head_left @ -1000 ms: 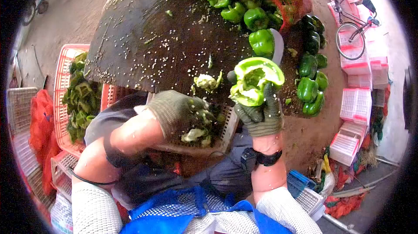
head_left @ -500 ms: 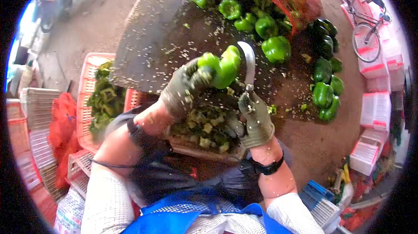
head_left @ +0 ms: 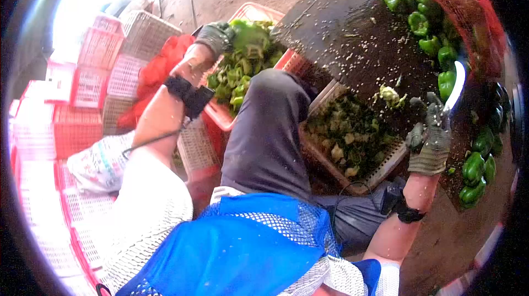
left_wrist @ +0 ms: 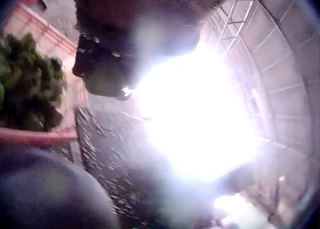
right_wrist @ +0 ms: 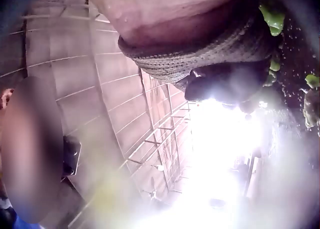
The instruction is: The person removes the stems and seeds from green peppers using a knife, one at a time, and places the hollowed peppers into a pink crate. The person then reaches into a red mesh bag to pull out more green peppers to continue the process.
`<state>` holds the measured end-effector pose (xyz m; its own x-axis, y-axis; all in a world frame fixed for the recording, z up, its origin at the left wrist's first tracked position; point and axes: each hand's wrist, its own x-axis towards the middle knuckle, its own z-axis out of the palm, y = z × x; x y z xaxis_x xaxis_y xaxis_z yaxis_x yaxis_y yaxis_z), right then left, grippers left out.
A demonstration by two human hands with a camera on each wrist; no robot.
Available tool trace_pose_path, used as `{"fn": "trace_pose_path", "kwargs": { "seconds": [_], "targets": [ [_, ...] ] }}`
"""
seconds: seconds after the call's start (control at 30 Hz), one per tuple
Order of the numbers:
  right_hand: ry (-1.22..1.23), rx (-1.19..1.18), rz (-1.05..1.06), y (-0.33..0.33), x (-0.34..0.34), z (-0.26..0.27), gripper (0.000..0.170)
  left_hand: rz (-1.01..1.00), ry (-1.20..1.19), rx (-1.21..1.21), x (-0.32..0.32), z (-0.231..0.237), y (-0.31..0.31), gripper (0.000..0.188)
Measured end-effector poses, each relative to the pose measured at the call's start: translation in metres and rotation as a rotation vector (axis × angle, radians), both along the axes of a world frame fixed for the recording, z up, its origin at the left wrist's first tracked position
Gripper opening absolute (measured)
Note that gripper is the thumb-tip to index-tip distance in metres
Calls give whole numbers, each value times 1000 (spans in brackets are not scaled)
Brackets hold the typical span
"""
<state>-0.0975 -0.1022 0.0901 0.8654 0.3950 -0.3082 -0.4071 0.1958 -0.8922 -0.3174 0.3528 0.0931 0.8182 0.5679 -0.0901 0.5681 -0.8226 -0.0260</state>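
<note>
In the head view my gloved left hand [head_left: 214, 38] is over the basket of cut green peppers [head_left: 239, 78], beside a blurred green pepper [head_left: 249, 36]; whether the fingers still touch it I cannot tell. That glove is dark in the left wrist view [left_wrist: 105, 63], its fingertips unclear. My gloved right hand [head_left: 431, 144] grips a knife, its pale curved blade [head_left: 456, 88] pointing away from me beside a whole pepper [head_left: 444, 80]. Glare hides the knife in the right wrist view, where part of the glove [right_wrist: 200, 63] shows.
The dark board [head_left: 341, 26] is strewn with seeds and bears a pepper core [head_left: 391, 96]. A crate of scraps [head_left: 394, 155] stands between my knees. More peppers [head_left: 419, 23] lie by a red net [head_left: 468, 15]. Stacked crates [head_left: 77, 125] and a white sack [head_left: 102, 166] are at left.
My left hand has moved left from the board to the pepper basket, with the halved pepper it held. The head view has swung left. My right hand still grips the knife.
</note>
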Motion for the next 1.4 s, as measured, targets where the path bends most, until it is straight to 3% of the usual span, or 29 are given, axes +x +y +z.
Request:
{"fn": "trace_pose_path", "kwargs": {
  "seconds": [0.03,0.07,0.13,0.17,0.23,0.3,0.37,0.43,0.47,0.53,0.6,0.63,0.7,0.8,0.83,0.87,0.9,0.93,1.0,1.07,1.17,1.23,1.27,1.3,1.33,1.37,1.4],
  "targets": [
    [1,-3,-8,2,-1,1,30,382,-162,-522,-21,-6,11,36],
    [-8,-29,-34,7,-4,3,29,240,-21,-268,-45,-20,45,41],
    [-37,-56,-56,9,-12,9,27,434,167,-127,-38,31,12,53],
    [-51,-61,-50,8,-16,11,26,342,18,-102,-58,8,64,56],
    [-91,-54,-48,3,-23,16,24,306,-205,-126,-47,30,55,55],
    [-139,-22,-62,2,-28,19,24,329,-443,-532,-20,45,41,49],
    [-218,-5,-155,-3,-20,11,26,126,-403,-436,27,47,5,43],
    [-303,13,-240,-10,4,2,27,-216,-398,-390,73,16,-11,41],
    [-148,85,-218,-13,20,-3,28,-225,-365,-547,100,11,-46,36],
    [-102,139,-337,-19,27,9,25,-195,-287,-875,158,-21,-98,30],
    [-78,143,-399,-28,38,6,22,121,-211,-1478,210,-39,-154,27],
    [-67,149,-437,-33,37,9,21,428,-152,-1881,235,-28,-203,26],
    [-51,136,-484,-42,40,13,20,515,-246,-1869,287,-41,-266,28],
    [-55,136,-485,-46,42,13,21,-283,-549,-1560,347,-67,-343,37],
    [-72,115,-468,-46,42,12,22,-625,-434,-932,355,-69,-355,41],
    [-58,105,-456,-45,44,14,23,-830,-420,-245,360,-58,-370,51],
    [-44,96,-446,-45,44,14,23,-892,-471,-149,366,-60,-378,46],
    [-18,97,-457,-46,44,12,27,-730,-274,-225,381,-59,-391,44],
    [7,84,-463,-46,45,16,25,-777,-178,-186,414,-85,-397,34],
    [-3,67,-483,-49,47,14,25,-807,-361,-327,427,-102,-402,31],
    [-56,48,-518,-46,47,5,26,-725,-328,-425,430,-93,-407,35],
    [-116,10,-506,-42,48,-2,27,-747,-570,-718,435,-119,-394,42],
    [-148,-31,-510,-43,47,-3,27,-778,-525,-811,433,-124,-388,52],
    [-180,-72,-516,-44,45,-5,26,-640,-424,-1361,425,-115,-377,56],
    [-196,-85,-537,-45,44,-4,26,-361,-342,-1857,417,-106,-366,60],
    [-179,-87,-549,-48,44,-1,26,-351,-323,-1875,377,-64,-360,59],
    [-124,-67,-548,-53,43,7,27,-378,-302,-2089,351,-49,-346,57]
  ]
}}
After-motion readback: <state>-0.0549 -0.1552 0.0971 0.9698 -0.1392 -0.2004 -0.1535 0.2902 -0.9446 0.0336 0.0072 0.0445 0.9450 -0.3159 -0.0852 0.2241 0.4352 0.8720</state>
